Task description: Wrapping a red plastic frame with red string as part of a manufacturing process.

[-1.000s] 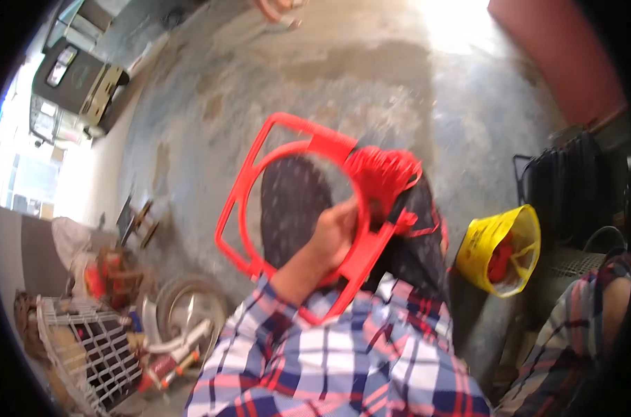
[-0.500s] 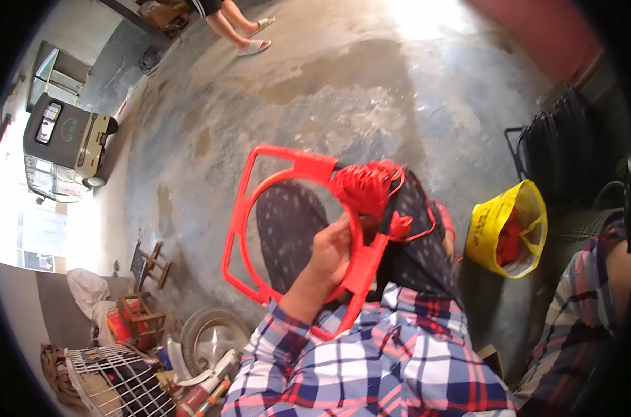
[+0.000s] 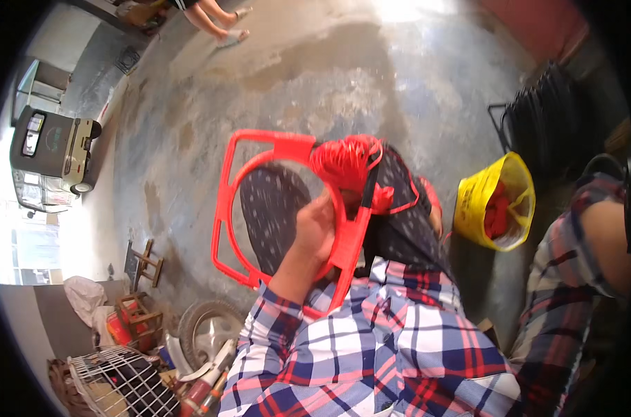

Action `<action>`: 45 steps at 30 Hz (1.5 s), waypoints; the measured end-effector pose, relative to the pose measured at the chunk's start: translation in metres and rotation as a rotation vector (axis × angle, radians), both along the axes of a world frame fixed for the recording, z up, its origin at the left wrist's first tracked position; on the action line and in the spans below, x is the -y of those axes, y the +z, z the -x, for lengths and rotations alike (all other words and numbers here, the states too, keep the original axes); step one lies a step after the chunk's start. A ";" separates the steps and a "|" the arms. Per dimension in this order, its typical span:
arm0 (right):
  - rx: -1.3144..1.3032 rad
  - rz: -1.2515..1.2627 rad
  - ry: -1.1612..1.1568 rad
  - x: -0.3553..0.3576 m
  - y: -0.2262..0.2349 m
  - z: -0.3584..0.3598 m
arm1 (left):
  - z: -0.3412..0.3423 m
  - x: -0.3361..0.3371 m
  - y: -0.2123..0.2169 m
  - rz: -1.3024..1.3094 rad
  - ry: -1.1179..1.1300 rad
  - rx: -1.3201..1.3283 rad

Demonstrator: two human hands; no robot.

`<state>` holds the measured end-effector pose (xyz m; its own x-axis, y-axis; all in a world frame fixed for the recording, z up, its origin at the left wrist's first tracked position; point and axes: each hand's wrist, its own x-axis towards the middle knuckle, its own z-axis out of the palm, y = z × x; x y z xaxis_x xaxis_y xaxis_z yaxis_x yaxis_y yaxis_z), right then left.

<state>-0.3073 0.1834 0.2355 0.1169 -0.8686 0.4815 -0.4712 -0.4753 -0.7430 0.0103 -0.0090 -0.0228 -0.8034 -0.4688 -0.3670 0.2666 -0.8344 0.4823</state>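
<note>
My left hand [image 3: 317,226] is closed on the inner ring of a red plastic frame [image 3: 225,198], a rounded square with a circular opening. The frame stands tilted over my lap, and a dark trouser leg with pale specks [image 3: 270,222] shows through the ring. A looped bundle of red cord [image 3: 350,163] lies along its right upper side, beside a black strip [image 3: 371,182]. One strand trails over my other knee. My right arm, in a plaid sleeve [image 3: 555,285], reaches out to the right; the hand itself is past the picture's rim.
On the right stand a yellow bag [image 3: 476,205] with red material inside and a stack of black items [image 3: 548,128]. At lower left are a wheel [image 3: 211,330], a wire rack [image 3: 121,375] and small wooden stools [image 3: 145,264]. A person's legs [image 3: 208,17] show far off; a three-wheeled vehicle [image 3: 51,146] is at left.
The view has shifted, so most of the scene sits farther left and slightly higher. More of my right forearm shows at the right edge. My left hand keeps its grip on the frame.
</note>
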 end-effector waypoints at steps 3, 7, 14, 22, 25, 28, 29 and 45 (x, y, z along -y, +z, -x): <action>0.110 0.171 0.084 0.020 0.033 -0.012 | 0.022 0.002 0.006 0.028 -0.018 -0.023; 0.635 0.325 0.268 0.070 -0.012 -0.045 | -0.016 0.004 -0.021 0.040 -0.009 -0.064; 1.084 -0.100 -0.086 0.080 -0.159 -0.088 | 0.003 0.008 -0.010 0.004 -0.046 -0.103; 1.196 -0.392 -0.348 0.085 -0.244 -0.129 | 0.003 0.005 -0.014 -0.034 -0.053 -0.138; 1.196 -0.377 -0.319 0.087 -0.256 -0.133 | 0.002 0.006 -0.014 -0.013 -0.048 -0.123; 1.246 -0.386 -0.298 0.087 -0.251 -0.132 | 0.001 0.005 -0.012 -0.008 -0.045 -0.118; 1.252 -0.381 -0.296 0.087 -0.253 -0.132 | 0.002 0.005 -0.010 -0.008 -0.046 -0.118; 1.260 -0.397 -0.292 0.090 -0.265 -0.128 | 0.001 0.008 -0.010 -0.013 -0.084 -0.117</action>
<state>-0.1792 0.0936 -0.0297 -0.4253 -0.8902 -0.1633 0.5804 -0.1298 -0.8039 0.0089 -0.0167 -0.0325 -0.8772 -0.3937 -0.2746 0.2491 -0.8624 0.4407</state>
